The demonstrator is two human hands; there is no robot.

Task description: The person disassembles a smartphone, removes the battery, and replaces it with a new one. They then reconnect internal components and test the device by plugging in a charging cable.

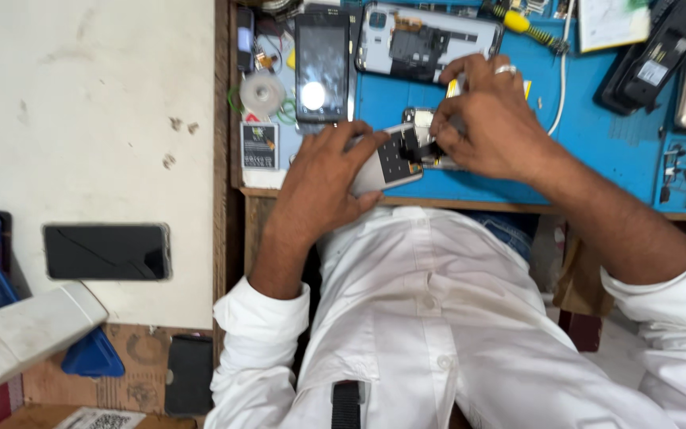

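- A wooden bench (pixel 454 208) carries a blue work mat (pixel 597 151).
- On the mat lie an opened phone (pixel 426 44) (its insides showing), a phone with a dark screen (pixel 321 67), and a yellow-handled screwdriver (pixel 527 27).
- Left of the mat: a tape roll (pixel 263 93) and a small flat battery (pixel 260 145).
- A white cable (pixel 563 83) crosses the mat.

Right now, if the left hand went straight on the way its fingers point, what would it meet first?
Probably the right hand. The left hand points up and right across the small opened phone it holds, and the right hand's fingers already work there, though depth is unclear.
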